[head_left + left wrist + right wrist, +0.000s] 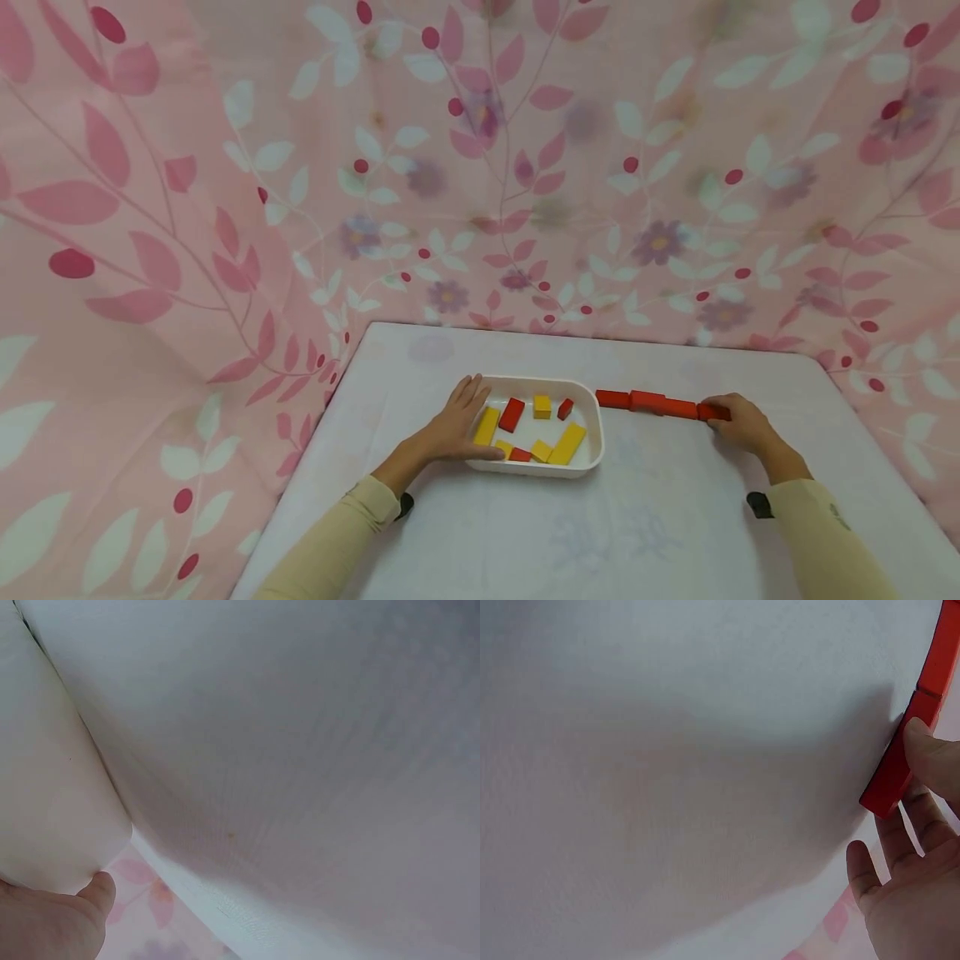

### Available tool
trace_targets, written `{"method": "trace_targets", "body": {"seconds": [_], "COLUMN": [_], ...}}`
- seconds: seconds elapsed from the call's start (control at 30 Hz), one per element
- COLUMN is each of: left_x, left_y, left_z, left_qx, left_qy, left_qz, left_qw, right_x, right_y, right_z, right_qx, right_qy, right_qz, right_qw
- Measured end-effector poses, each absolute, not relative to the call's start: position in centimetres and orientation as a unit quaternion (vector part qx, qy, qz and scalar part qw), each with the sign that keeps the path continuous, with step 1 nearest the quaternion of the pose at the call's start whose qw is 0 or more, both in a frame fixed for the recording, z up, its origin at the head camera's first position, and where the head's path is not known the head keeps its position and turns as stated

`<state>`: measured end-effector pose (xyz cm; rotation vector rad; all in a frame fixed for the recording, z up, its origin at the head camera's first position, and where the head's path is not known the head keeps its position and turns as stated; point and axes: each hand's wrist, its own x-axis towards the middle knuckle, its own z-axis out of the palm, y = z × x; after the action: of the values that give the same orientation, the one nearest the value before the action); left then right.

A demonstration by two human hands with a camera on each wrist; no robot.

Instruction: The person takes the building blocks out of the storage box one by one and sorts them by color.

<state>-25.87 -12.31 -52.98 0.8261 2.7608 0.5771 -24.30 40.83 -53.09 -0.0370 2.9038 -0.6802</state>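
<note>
A white tray [590, 461] holds several yellow and red blocks, among them a long yellow block [567, 443] and a red block [512, 415]. My left hand [459, 423] rests against the tray's left end, fingers extended toward the back corner and thumb along the front rim. The left wrist view shows only part of that hand [56, 922] touching the pale tray wall. Right of the tray, red blocks [647, 402] lie end to end in a row. My right hand [744, 427] pinches the red block [891, 769] at the row's right end between thumb and fingers.
A white cloth [525, 542] with faint prints covers the table. Pink floral fabric [480, 167] hangs behind the table and along its left side. The tray's right end stands close to the row's left end.
</note>
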Motion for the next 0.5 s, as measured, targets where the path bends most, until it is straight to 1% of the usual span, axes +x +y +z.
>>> {"method": "trace_targets", "body": {"seconds": [0.23,0.5], "left_x": [-25.71,-25.95], "left_y": [-12.37,-12.63], "left_z": [-53.02,-53.18], "left_qx": [0.284,0.283], "left_qy": [0.932,0.932], "left_qz": [0.204,0.201], "left_qw": [0.101,0.101], "right_x": [-24.61,-24.40], "right_y": [40.71,40.21], "right_z": [-53.17,-53.26], "right_qx": [-0.006,-0.012], "right_qy": [0.972,0.974], "right_qz": [-0.216,-0.212], "right_qw": [0.089,0.074]}}
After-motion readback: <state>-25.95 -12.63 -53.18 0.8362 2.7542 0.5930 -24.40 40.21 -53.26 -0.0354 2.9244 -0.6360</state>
